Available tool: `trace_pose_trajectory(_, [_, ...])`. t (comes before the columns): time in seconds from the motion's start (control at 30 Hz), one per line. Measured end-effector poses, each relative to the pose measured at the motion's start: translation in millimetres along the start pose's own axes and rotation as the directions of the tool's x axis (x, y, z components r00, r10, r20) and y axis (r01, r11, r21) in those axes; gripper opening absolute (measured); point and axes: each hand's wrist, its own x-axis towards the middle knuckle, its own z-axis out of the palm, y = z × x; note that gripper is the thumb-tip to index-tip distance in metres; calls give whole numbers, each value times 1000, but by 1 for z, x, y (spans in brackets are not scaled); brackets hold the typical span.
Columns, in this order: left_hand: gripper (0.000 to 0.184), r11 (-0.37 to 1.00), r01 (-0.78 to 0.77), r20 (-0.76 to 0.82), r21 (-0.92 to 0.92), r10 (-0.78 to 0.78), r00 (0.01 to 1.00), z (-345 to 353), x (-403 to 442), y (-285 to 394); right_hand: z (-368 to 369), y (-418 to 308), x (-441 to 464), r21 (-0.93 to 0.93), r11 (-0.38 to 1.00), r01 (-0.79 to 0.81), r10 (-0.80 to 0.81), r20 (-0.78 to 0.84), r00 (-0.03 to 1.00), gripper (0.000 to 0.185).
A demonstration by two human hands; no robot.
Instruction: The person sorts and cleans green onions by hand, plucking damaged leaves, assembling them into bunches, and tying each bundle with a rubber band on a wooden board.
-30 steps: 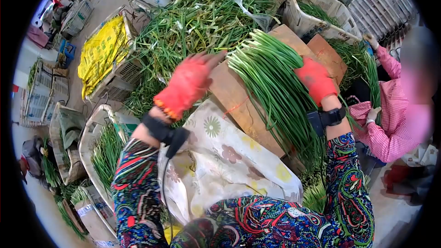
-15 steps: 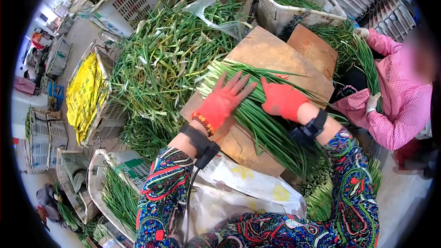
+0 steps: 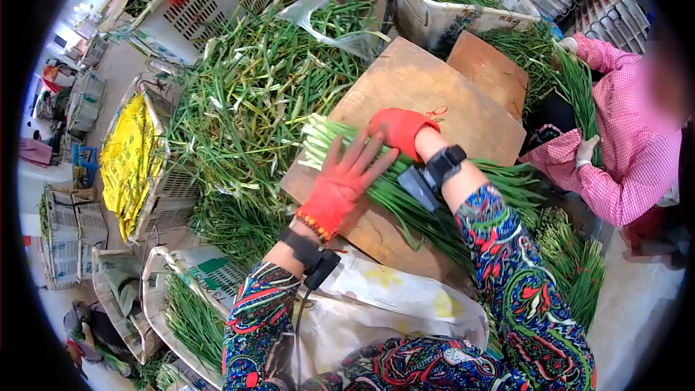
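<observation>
A bundle of long green stalks with white ends [image 3: 413, 199] lies across a worn brown board [image 3: 470, 119], white ends toward the left. My left hand [image 3: 345, 179], in a red glove, rests on the bundle near the white ends with its fingers spread. Just right of it, my right hand [image 3: 402, 132], also gloved in red, bends over the top side of the bundle; its fingertips are hidden. Below the board a patterned white cloth [image 3: 405, 289] covers my lap.
A large heap of loose green stalks [image 3: 253, 94] lies left of the board. Around stand white crates [image 3: 463, 18], one with a yellow sack [image 3: 130, 163]. Tied bundles [image 3: 572, 264] lie at the lower right. A co-worker in a pink checked top [image 3: 622, 145] holds stalks on the right.
The bundle has turned to lie more crosswise on the board. My left hand has come down onto it with fingers spread, and my right hand has moved left, close to my left.
</observation>
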Motion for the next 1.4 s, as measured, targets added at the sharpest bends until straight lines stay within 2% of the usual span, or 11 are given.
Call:
trace_pose_trajectory(0.1, [59,999,-17,39,31,16,999,9,-2,1,35,7,-7,115,983,-145,164,-168,972,21])
trace_pose_trajectory(0.37, [70,962,4,146,-274,37,989,0,9,-8,27,22,-40,62,994,91,-70,-284,956,24])
trace_pose_trajectory(0.4, [73,963,-4,129,-269,41,991,5,8,-9,19,7,-41,392,910,-134,233,-215,948,30])
trace_pose_trajectory(0.43, [72,957,-26,54,-290,43,998,15,5,-9,10,-8,-72,-319,946,56,-177,-365,914,34])
trace_pose_trajectory(0.53, [52,859,2,-216,-511,-131,968,30,-12,2,-14,-91,-85,209,908,-363,377,-31,926,69])
trace_pose_trajectory(0.57, [49,913,-42,-290,-406,-86,953,43,-17,1,12,-79,-89,255,951,-176,202,-80,976,87])
trace_pose_trajectory(0.6, [48,931,-6,-274,-364,-101,956,37,-17,3,44,-77,-90,-64,962,-267,236,-305,923,97])
trace_pose_trajectory(0.8, [61,989,120,-386,-82,-143,912,62,-28,14,64,-38,-83,29,972,-233,228,-361,904,106])
trace_pose_trajectory(0.93, [90,882,326,-157,-340,-395,905,-51,-113,2,60,-44,-90,-77,972,-222,179,-367,913,104])
trace_pose_trajectory(1.1, [83,533,825,-37,-191,-843,536,-162,-290,7,43,-95,-92,-338,937,-86,-54,-383,922,94])
trace_pose_trajectory(1.4, [70,-266,963,-30,50,-964,-265,-232,-597,94,133,-341,-28,-26,749,662,-644,208,737,58])
